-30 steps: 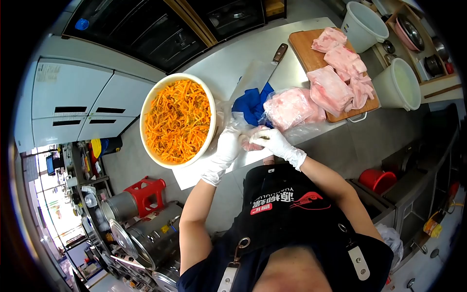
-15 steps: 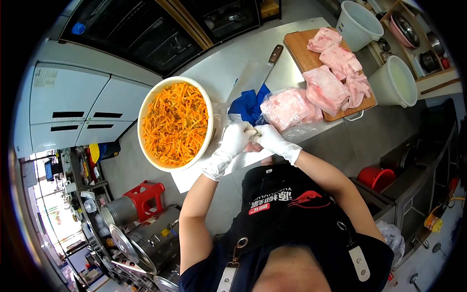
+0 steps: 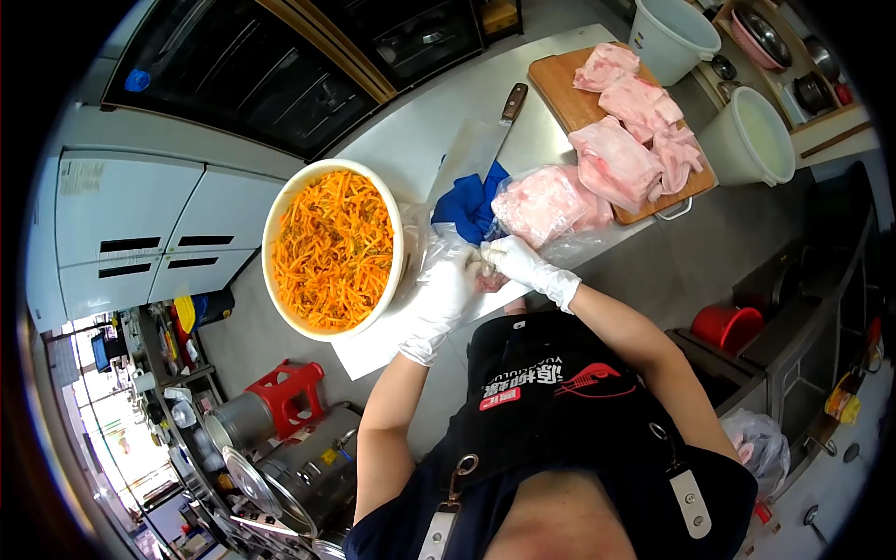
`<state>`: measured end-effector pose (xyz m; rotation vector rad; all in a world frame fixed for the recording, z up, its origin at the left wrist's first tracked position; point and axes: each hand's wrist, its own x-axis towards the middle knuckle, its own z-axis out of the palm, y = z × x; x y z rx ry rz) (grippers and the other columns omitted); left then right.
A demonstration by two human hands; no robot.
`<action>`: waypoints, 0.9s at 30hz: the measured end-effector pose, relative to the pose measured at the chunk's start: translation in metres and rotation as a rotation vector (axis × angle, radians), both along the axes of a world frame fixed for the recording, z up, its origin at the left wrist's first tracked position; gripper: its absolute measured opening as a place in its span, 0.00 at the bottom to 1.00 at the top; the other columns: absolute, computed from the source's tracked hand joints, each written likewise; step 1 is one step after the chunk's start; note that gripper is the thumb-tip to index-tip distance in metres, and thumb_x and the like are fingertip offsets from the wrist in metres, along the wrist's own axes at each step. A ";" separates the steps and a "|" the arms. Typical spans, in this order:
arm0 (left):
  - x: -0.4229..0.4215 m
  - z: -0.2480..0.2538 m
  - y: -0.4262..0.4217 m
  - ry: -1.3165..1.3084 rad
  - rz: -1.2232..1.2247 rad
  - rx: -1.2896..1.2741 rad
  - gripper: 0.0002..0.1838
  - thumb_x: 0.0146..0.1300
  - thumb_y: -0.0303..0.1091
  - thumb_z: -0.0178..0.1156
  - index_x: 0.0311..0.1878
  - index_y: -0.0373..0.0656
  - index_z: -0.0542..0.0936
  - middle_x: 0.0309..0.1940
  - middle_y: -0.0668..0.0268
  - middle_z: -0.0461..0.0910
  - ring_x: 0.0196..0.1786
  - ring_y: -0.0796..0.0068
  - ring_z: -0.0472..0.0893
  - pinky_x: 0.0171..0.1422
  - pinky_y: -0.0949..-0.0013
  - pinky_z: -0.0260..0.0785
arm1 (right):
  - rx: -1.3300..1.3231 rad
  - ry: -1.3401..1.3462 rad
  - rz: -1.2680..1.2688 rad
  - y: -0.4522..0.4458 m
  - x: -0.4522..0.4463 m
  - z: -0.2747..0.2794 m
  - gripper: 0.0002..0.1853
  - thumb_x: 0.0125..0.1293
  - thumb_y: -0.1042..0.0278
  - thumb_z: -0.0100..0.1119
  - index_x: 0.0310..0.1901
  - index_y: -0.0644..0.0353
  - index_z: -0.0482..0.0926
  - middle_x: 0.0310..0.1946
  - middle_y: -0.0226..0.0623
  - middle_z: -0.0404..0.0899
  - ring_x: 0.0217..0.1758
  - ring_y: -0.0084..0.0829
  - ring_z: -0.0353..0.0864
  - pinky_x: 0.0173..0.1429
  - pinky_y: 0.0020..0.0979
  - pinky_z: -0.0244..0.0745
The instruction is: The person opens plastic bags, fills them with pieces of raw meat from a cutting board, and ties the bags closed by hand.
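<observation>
White gloves cover both of my hands at the near edge of the steel table. My left hand (image 3: pixel 452 280) is closed on a clear plastic bag (image 3: pixel 431 245), its fingers partly hidden. My right hand (image 3: pixel 525 262) pinches the bag just to the right, fingertips close to the left ones. Some reddish meat (image 3: pixel 489 280) shows below and between the hands. Behind them lie a crumpled blue cloth (image 3: pixel 467 207) and a pale pink slab of meat in clear plastic (image 3: pixel 541 205). Left of my left hand stands a cream tub (image 3: pixel 399 245) full of orange shredded vegetables (image 3: pixel 333 250).
A cleaver (image 3: pixel 478 145) lies at the back of the steel table (image 3: pixel 401 121). Several pieces of pale meat (image 3: pixel 618 163) rest on a wooden cutting board (image 3: pixel 558 86) at right. Two white buckets, one being the nearer bucket (image 3: pixel 737 140), stand beyond it.
My left hand has shifted slightly down and turned, and a small gap has opened between my hands. The whole view has tilted a little. The bag remains in my hands.
</observation>
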<state>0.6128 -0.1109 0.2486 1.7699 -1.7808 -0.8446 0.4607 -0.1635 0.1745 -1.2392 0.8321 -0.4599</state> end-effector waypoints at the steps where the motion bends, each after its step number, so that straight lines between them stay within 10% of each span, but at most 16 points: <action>1: 0.001 -0.007 0.003 0.046 0.030 0.044 0.05 0.55 0.24 0.62 0.35 0.34 0.79 0.25 0.61 0.80 0.27 0.71 0.77 0.36 0.71 0.71 | -0.043 0.021 -0.022 0.001 0.000 -0.007 0.13 0.67 0.65 0.51 0.33 0.67 0.79 0.23 0.40 0.80 0.28 0.31 0.79 0.36 0.32 0.73; 15: 0.001 -0.028 0.009 0.842 0.451 0.530 0.07 0.63 0.26 0.59 0.38 0.30 0.79 0.22 0.63 0.78 0.23 0.81 0.75 0.26 0.78 0.68 | -0.212 0.087 -0.252 0.030 0.001 0.024 0.10 0.58 0.82 0.57 0.42 0.67 0.75 0.30 0.33 0.79 0.33 0.16 0.74 0.38 0.20 0.71; 20: -0.003 -0.044 0.016 0.702 0.381 0.369 0.07 0.64 0.26 0.58 0.38 0.30 0.79 0.23 0.64 0.77 0.24 0.82 0.75 0.26 0.77 0.69 | -0.666 0.213 -0.385 0.043 0.006 0.022 0.11 0.54 0.81 0.58 0.39 0.60 0.75 0.31 0.42 0.74 0.35 0.43 0.77 0.40 0.37 0.73; 27: -0.001 -0.023 0.014 0.681 0.155 0.297 0.07 0.62 0.28 0.61 0.38 0.32 0.81 0.24 0.69 0.78 0.25 0.85 0.74 0.28 0.81 0.67 | -0.867 0.162 -0.498 0.047 0.006 0.018 0.07 0.59 0.77 0.54 0.39 0.58 0.72 0.33 0.43 0.75 0.36 0.47 0.75 0.40 0.42 0.71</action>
